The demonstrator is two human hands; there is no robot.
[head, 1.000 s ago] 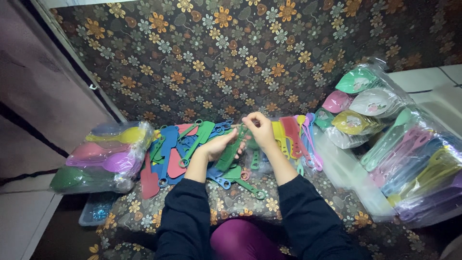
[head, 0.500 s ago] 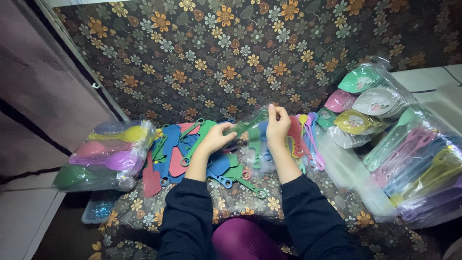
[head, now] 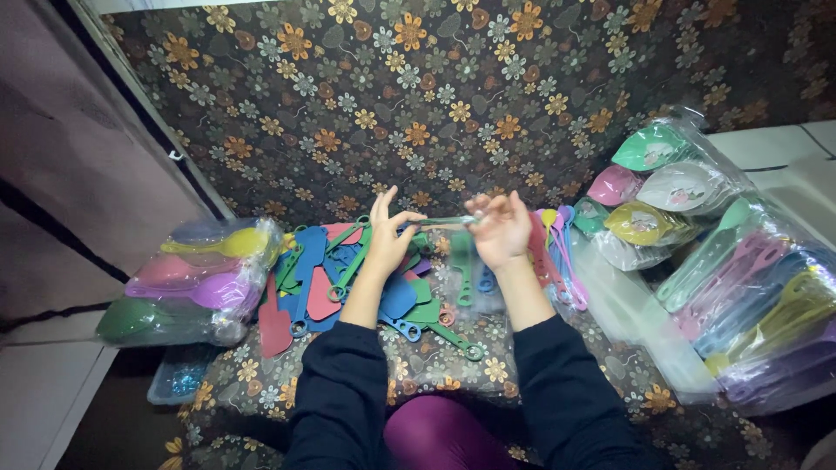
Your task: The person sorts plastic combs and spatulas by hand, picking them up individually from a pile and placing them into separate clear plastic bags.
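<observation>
My left hand (head: 387,233) and my right hand (head: 498,228) are raised above a heap of flat plastic utensils (head: 348,278) in green, blue and red. Between them I hold a thin clear plastic sleeve (head: 440,223) stretched level, with a green utensil showing through it. My left thumb and forefinger pinch its left end while the other fingers stand spread. My right fingers are curled on its right end. More yellow, red and purple utensils (head: 549,252) lie just right of my right hand.
A bagged bundle of coloured spoons (head: 187,278) lies at the left. Bagged scoops (head: 666,178) and bagged long utensils (head: 758,296) pile up at the right. A flowered cloth (head: 418,96) covers the surface and backdrop. A small clear box (head: 174,379) sits low at the left.
Both hands rose from the heap, and the sleeved green utensil turned from upright to level. My left hand went from cupping it to pinching its end with fingers spread.
</observation>
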